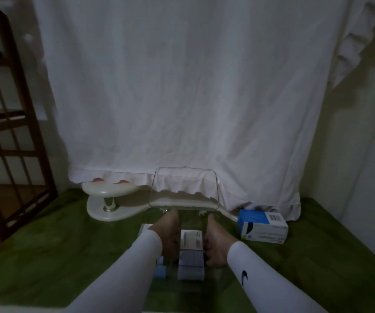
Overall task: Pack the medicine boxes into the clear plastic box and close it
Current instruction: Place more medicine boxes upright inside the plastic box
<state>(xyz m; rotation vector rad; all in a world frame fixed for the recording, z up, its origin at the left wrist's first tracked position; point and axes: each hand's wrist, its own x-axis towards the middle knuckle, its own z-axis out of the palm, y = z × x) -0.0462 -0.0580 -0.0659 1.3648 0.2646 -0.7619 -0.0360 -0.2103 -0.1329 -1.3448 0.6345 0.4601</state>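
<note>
Medicine boxes held inside the opened clear plastic box, between two hands.

A stack of white medicine boxes was seen standing inside the clear plastic box, near the middle of the green cloth. The clear lid was raised upright at the far edge, on its hinges. The left hand was pressed against the stack's left side and the right hand against its right side, fingers pointing down (how far they curled round the boxes could not be told in the dim light). White sleeves covered both forearms. A blue-and-white medicine box lay outside on the cloth, to the right. Farther back, a white stand was set before a white curtain, and a wooden frame stood at the far left.
</note>
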